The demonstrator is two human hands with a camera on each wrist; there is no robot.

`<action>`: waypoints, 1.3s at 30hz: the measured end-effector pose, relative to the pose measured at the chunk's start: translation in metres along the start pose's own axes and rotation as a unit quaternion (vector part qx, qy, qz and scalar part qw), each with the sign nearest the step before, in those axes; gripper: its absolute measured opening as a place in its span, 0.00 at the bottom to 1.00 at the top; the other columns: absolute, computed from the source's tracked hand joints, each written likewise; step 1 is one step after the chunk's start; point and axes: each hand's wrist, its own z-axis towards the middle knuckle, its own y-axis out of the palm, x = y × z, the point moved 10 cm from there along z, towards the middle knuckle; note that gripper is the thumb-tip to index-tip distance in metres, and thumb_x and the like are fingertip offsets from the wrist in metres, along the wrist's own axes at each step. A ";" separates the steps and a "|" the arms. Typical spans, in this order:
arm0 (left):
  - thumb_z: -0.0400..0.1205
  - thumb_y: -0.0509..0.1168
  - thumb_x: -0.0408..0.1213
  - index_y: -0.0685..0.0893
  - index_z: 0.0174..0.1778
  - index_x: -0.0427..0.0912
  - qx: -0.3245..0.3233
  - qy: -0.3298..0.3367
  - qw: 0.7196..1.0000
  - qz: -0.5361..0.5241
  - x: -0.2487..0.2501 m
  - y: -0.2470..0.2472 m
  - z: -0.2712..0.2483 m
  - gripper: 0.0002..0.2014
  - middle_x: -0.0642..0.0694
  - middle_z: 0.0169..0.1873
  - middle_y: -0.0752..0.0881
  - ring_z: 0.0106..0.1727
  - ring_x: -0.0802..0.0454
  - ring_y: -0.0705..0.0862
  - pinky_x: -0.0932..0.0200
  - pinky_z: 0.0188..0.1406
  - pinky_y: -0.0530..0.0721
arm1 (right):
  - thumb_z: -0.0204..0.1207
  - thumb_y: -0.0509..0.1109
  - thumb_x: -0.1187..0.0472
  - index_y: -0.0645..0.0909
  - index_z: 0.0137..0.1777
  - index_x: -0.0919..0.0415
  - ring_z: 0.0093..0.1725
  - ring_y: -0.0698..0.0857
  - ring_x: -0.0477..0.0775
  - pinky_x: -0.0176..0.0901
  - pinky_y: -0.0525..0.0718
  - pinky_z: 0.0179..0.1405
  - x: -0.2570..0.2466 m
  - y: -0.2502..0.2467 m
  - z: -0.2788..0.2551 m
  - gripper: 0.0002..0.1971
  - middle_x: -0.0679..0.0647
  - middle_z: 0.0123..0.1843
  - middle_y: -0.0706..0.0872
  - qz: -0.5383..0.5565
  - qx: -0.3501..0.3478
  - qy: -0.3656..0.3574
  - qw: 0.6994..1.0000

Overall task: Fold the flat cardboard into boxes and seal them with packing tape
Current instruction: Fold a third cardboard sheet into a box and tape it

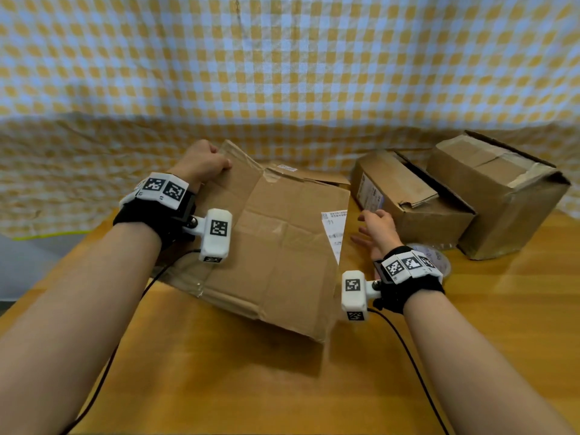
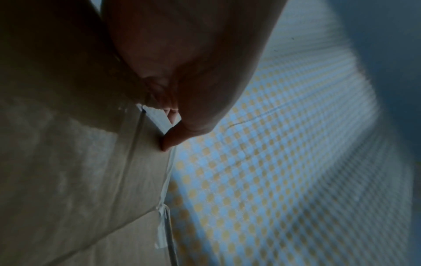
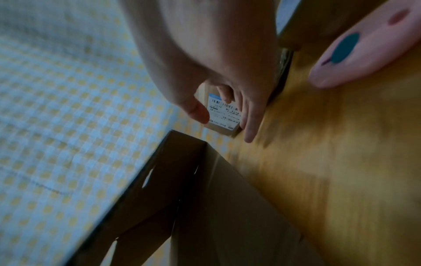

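Observation:
A flattened brown cardboard box (image 1: 276,246) lies tilted on the wooden table (image 1: 251,387), its right side lifted, old tape and a white label on it. My left hand (image 1: 204,161) grips its far left flap edge, fingers curled over the rim; the left wrist view shows the thumb (image 2: 173,138) against the cardboard (image 2: 79,171). My right hand (image 1: 373,230) hovers open just right of the raised edge, fingers spread, holding nothing. In the right wrist view the right hand (image 3: 227,111) hangs above the dark cardboard edge (image 3: 182,180). A tape roll (image 1: 436,259) lies behind my right wrist.
Two assembled cardboard boxes stand at the back right: a smaller one (image 1: 408,199) with a shipping label and a larger taped one (image 1: 499,189). A yellow-and-white checked cloth (image 1: 282,73) covers the wall and the table's rear. Cables trail from both wrist cameras.

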 end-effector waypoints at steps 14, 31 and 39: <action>0.84 0.65 0.31 0.78 0.55 0.41 0.063 0.018 0.993 -0.094 0.060 -0.022 -0.007 0.06 0.40 0.58 0.83 0.60 0.44 0.81 0.50 0.54 0.81 | 0.86 0.66 0.65 0.80 0.70 0.64 0.47 0.90 0.53 0.45 0.91 0.41 -0.059 0.036 -0.059 0.14 0.61 0.57 0.89 0.022 -0.266 -0.044 0.963; 0.84 0.64 0.39 0.79 0.61 0.52 0.085 0.342 0.921 0.169 0.240 -0.004 -0.076 0.11 0.47 0.56 0.89 0.56 0.43 0.85 0.43 0.55 0.84 | 0.55 0.86 0.46 0.63 0.82 0.62 0.80 0.69 0.62 0.62 0.71 0.79 -0.071 0.002 -0.053 0.56 0.60 0.81 0.68 -0.160 -0.015 -0.139 0.977; 0.86 0.62 0.37 0.77 0.64 0.52 0.075 0.401 0.885 0.223 0.252 0.034 -0.089 0.11 0.47 0.56 0.87 0.54 0.42 0.85 0.44 0.51 0.83 | 0.69 0.82 0.44 0.72 0.73 0.69 0.80 0.62 0.65 0.61 0.70 0.79 -0.090 -0.026 -0.038 0.41 0.63 0.78 0.64 -0.158 0.065 -0.132 0.976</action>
